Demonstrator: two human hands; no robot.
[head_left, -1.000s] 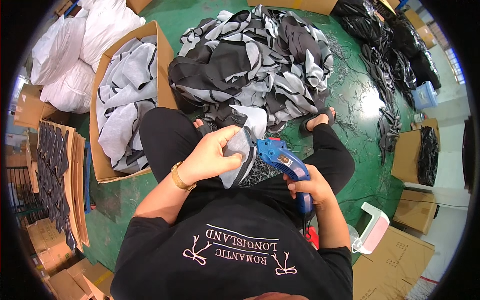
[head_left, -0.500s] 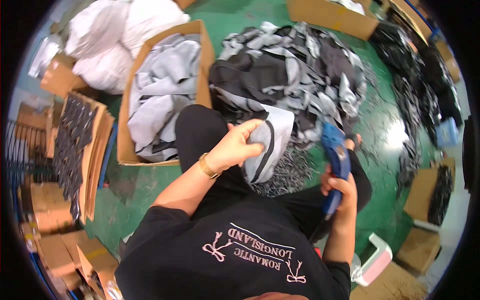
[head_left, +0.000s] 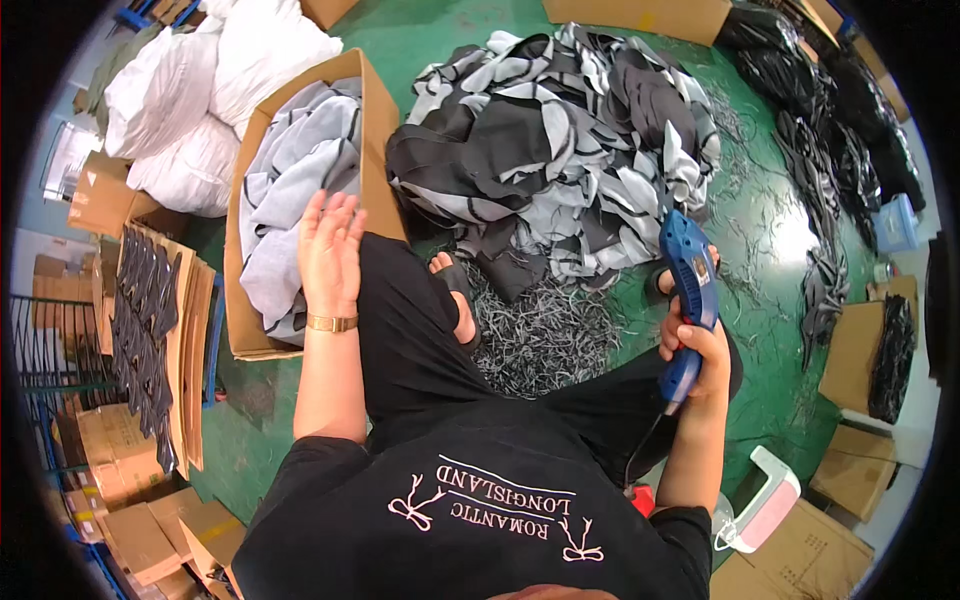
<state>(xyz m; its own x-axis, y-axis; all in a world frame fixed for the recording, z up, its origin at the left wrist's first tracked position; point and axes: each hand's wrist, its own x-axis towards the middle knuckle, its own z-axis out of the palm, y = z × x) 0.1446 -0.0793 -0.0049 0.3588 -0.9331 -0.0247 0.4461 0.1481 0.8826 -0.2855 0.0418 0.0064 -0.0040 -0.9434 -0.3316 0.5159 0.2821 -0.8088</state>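
The person's left hand (head_left: pixel 332 250), loosely spread, is by the carton (head_left: pixel 382 165), perhaps clear of its grey fabric (head_left: pixel 290 170); the right hand (head_left: pixel 702 350) grips a blue power tool (head_left: pixel 690 268) near the right knee (head_left: pixel 728 350).

1 cutter (head_left: pixel 689 262) in right hand (head_left: pixel 703 350), 1 watch (head_left: pixel 332 323) just below left hand (head_left: pixel 333 255), 1 cloth-filled carton (head_left: pixel 383 170) beside it, 1 fabric heap (head_left: pixel 560 150) beyond both

From my remote seat I've got a black T-shirt (head_left: pixel 465 562), short-sleeved! Pale pink lettering (head_left: pixel 505 502) with thin lines runs across the shirt's front, a bow motif (head_left: pixel 411 504) at either end. Beyond the shirt, black trousers (head_left: pixel 405 325); farther from the shirt, dark open-toed sandals (head_left: pixel 455 277). And ahead of the shirt's left sleeve (head_left: pixel 318 472), a gold-coloured watch (head_left: pixel 332 323)!
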